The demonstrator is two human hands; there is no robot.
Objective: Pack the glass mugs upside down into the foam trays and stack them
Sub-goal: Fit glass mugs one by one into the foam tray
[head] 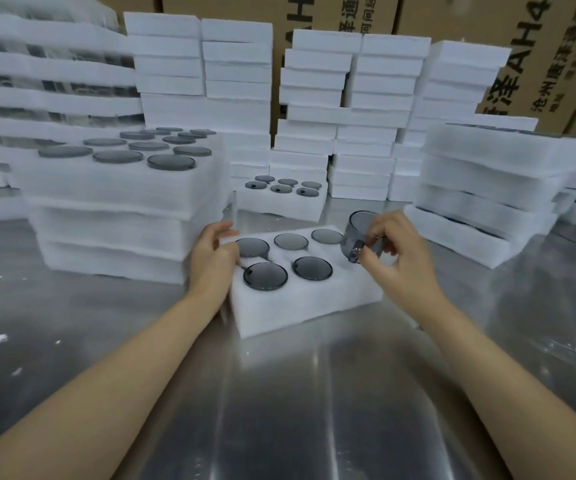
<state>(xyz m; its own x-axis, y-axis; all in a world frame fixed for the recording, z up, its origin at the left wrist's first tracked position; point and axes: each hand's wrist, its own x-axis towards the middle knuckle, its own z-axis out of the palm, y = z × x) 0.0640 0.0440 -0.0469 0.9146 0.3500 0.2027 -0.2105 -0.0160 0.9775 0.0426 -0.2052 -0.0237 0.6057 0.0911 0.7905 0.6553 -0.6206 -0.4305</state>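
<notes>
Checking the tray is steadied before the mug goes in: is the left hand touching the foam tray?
Touching. The head view shows the left hand against the left edge of the foam tray, fingers curled over its far corner.

left grip (pixel 212 258) bare | right grip (pixel 402 258) bare | forearms (pixel 134 362) bare to frame edge

One view only — head-worn, wide-angle, facing forward and down; close over the foam tray (pixel 300 306), foam stacks (pixel 369 109) behind.
</notes>
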